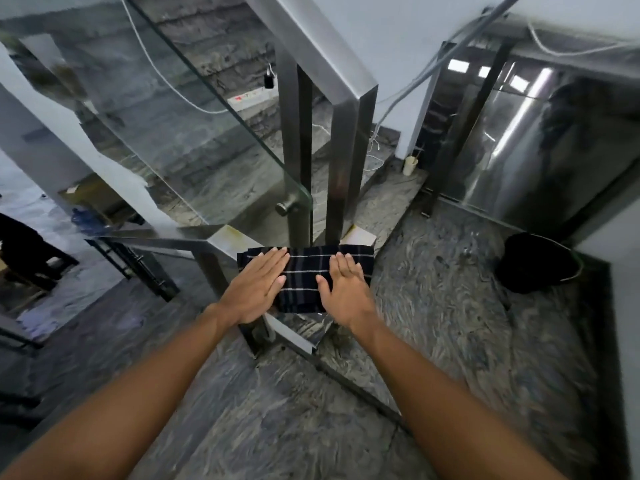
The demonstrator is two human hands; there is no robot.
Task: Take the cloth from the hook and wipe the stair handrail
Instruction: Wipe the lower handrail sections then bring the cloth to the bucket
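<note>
A dark checked cloth [306, 275] with thin white lines lies folded flat over the steel handrail [228, 239] at its corner. My left hand [258, 287] rests palm down on the cloth's left part, fingers straight and together. On the right part lies my right hand [344, 287], also flat, thumb spread. Neither hand grips the cloth; both press on top of it. The rail under the cloth is hidden. No hook shows in the head view.
A glass panel [194, 133] and steel posts [294, 150] rise behind the rail, with stairs beyond. A black bucket [538, 263] stands on the marble floor at right. A small cream cup [410, 165] sits by the wall. A shiny steel door [526, 150] fills the right.
</note>
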